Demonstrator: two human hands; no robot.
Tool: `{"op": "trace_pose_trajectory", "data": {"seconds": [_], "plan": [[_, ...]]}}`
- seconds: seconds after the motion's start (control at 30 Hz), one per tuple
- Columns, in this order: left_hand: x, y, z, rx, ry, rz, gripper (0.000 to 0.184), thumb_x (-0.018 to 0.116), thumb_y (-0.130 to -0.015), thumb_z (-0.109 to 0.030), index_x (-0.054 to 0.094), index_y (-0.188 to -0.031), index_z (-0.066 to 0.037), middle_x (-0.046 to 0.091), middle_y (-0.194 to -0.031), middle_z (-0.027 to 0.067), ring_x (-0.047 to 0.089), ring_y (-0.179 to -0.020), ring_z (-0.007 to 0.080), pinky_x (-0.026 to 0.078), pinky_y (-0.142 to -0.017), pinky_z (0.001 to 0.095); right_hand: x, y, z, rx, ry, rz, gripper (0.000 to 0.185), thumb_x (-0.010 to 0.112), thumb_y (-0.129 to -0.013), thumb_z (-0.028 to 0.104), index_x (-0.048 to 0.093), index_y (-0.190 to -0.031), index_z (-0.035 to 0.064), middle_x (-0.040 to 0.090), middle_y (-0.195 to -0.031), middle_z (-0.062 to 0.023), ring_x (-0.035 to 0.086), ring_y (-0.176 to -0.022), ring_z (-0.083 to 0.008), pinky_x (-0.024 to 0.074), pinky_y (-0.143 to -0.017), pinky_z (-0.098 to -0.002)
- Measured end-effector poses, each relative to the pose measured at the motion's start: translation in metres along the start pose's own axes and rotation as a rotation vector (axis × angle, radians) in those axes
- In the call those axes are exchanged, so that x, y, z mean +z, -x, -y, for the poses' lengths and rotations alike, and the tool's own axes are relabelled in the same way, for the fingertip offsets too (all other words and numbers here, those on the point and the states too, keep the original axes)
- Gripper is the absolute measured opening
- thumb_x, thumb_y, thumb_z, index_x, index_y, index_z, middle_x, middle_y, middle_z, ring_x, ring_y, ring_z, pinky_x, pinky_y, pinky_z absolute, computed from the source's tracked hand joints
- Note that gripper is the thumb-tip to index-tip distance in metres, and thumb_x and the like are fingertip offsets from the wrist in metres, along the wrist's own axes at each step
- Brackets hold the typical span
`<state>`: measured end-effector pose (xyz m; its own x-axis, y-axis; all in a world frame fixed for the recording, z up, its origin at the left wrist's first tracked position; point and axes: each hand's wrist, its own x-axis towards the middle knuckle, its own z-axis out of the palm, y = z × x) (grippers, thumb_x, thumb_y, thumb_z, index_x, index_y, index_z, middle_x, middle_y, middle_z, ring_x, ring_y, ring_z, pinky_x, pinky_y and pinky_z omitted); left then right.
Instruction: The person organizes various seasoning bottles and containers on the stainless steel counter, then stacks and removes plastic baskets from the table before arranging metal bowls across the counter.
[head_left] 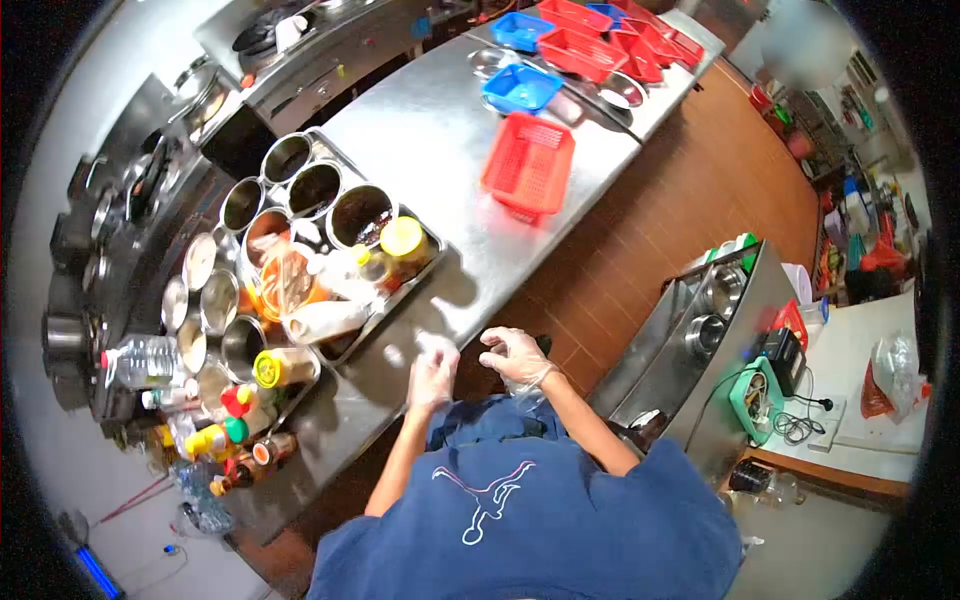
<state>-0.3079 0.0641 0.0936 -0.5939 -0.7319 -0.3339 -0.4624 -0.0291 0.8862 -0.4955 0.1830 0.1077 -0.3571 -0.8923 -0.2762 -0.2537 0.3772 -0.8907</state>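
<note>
Both hands wear clear plastic gloves and are held in front of the dark blue shirt, a small gap between them. My left hand (pixel 434 372) is by the near edge of the steel counter (pixel 455 270), its fingers bent and blurred, so its grip is unclear. My right hand (pixel 516 358) has its fingers apart and holds nothing, over the gap beside the counter. Left of the hands, a tray (pixel 372 335) carries steel pots (pixel 362 215), a yellow-lidded jar (pixel 403 238) and a white bottle (pixel 325 320).
Red baskets (pixel 530 165) and blue baskets (pixel 521 89) stand on the counter's far part. Several bottles and jars (pixel 285 367) crowd the left end. To the right are a steel unit with bowls (pixel 706 335) and a green basket (pixel 755 400). Brown tiles (pixel 640 215) cover the floor.
</note>
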Motion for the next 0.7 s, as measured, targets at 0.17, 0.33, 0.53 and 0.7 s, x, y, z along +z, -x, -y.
{"op": "trace_pose_trajectory", "data": {"seconds": [0.17, 0.33, 0.53, 0.7], "plan": [[0.100, -0.156, -0.055, -0.367, 0.609, 0.048, 0.064, 0.044, -0.103, -0.053, 0.055, -0.124, 0.006, 0.068, -0.105, 0.0192, 0.066, -0.080, 0.0247, 0.057, -0.071, 0.0388, -0.133, 0.010, -0.048, 0.123, -0.073, -0.206, 0.045, 0.077, -0.082, 0.019, 0.064, -0.121, 0.0005, 0.069, -0.116, -0.0157, 0.069, -0.102, -0.0233, 0.0557, -0.090, -0.0356], [0.168, -0.261, -0.085, -0.328, 0.616, 0.050, 0.098, 0.047, -0.089, -0.076, 0.041, -0.139, 0.007, 0.061, -0.121, 0.0238, 0.063, -0.093, 0.0335, 0.055, -0.076, 0.0456, -0.241, 0.053, -0.099, 0.129, -0.050, -0.558, 0.037, 0.077, -0.084, 0.020, 0.066, -0.115, 0.0043, 0.072, -0.106, -0.0159, 0.072, -0.099, -0.0248, 0.0575, -0.086, -0.0366], [0.202, -0.323, -0.080, -0.266, 0.778, 0.127, 0.057, 0.053, -0.096, -0.055, 0.057, -0.122, -0.005, 0.068, -0.105, 0.0151, 0.066, -0.090, 0.0291, 0.056, -0.079, 0.0434, -0.289, 0.069, -0.178, 0.196, -0.399, -0.700, 0.029, 0.074, -0.088, 0.008, 0.064, -0.115, -0.0005, 0.071, -0.103, -0.0106, 0.068, -0.094, -0.0161, 0.0554, -0.084, -0.0291], [0.251, -0.287, -0.145, -0.352, 0.897, 0.151, 0.030, 0.060, -0.096, -0.029, 0.060, -0.115, -0.006, 0.069, -0.106, 0.0140, 0.066, -0.098, 0.0290, 0.054, -0.088, 0.0464, -0.343, 0.032, -0.184, 0.213, -0.528, -0.618, 0.024, 0.070, -0.090, 0.000, 0.064, -0.114, 0.0025, 0.070, -0.104, -0.0080, 0.066, -0.091, -0.0137, 0.0563, -0.083, -0.0279]]}}
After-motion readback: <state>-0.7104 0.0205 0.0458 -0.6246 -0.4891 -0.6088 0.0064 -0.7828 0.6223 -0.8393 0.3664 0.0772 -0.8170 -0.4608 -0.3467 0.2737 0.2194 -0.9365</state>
